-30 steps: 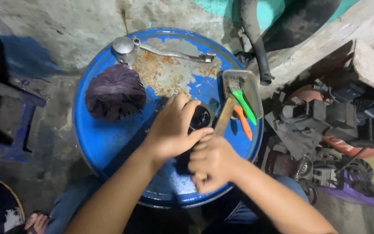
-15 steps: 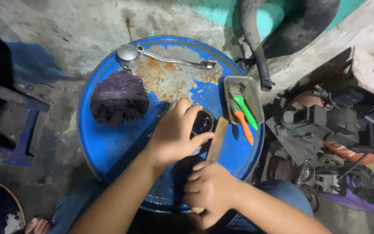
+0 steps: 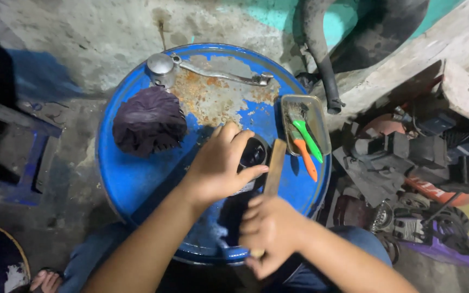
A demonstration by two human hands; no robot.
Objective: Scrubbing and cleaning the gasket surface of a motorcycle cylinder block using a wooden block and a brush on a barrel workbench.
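Head view, left hand grip pinching black part on blue drum, right hand grip pressed around wooden handle.

Blue drum top: painted metal, matt, with the paint worn off at the far side to rough orange-brown rust and bare grey steel. Kick lever: bare metal, dull silver. Dark purple rag: crumpled cloth, matt. Handle in the right hand: pale unfinished wood. Tray: scuffed metal. Brushes: glossy green and orange plastic handles. Black part under the left hand: dark with a slight sheen.
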